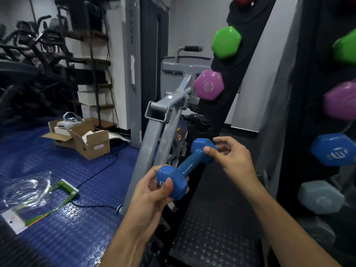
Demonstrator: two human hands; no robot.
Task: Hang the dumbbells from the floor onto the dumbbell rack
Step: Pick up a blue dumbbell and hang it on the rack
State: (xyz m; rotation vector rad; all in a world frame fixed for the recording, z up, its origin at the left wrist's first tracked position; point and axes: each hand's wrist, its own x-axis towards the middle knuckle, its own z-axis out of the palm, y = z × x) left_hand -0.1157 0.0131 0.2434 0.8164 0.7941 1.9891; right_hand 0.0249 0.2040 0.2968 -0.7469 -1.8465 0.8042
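While both hands [148,191] [231,157] grip its ends, blue dumbbell [185,167] slants toward rack [244,60].

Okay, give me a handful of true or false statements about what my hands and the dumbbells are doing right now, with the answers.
1. Both hands touch the blue dumbbell. True.
2. The left hand grips the dumbbell's far head. False: it grips the near head; the right hand pinches the far one.
3. A purple dumbbell hangs below a green dumbbell on the dumbbell rack. True.
4. The cardboard box on the floor is sealed. False: its flaps are open.
5. The held dumbbell already hangs on the rack. False: it is in the hands.
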